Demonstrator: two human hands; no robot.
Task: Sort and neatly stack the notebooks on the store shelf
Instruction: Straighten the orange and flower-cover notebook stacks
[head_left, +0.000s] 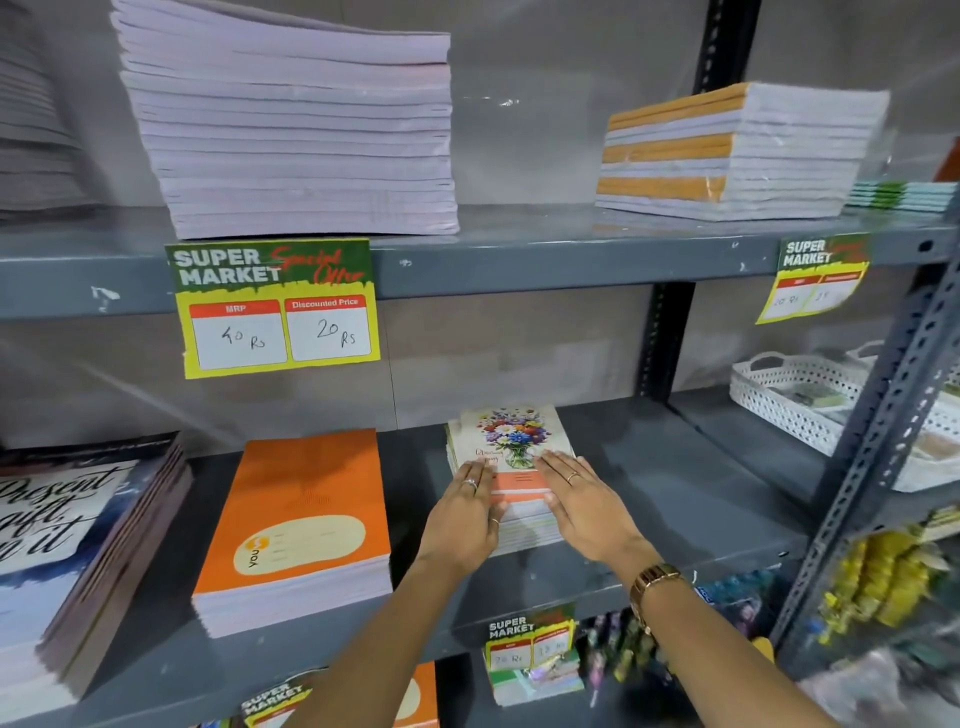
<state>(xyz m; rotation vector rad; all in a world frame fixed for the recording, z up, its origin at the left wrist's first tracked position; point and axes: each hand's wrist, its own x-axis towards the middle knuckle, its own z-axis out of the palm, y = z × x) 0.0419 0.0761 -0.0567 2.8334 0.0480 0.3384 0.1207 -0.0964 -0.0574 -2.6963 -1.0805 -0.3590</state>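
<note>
Now the left hand (464, 512) and right hand (582, 501) lie flat and open, pressing the bendy, slippery flower notebooks (511, 457) between them, best squeezed by the sides.

A small stack of flower-cover notebooks (511, 457) lies flat mid-shelf (649, 467), near its back. Left of it, apart, an orange stack (306, 514) lies flat nearer the front edge. Further left sits a stack with script lettering (67, 545), slightly askew.
</note>
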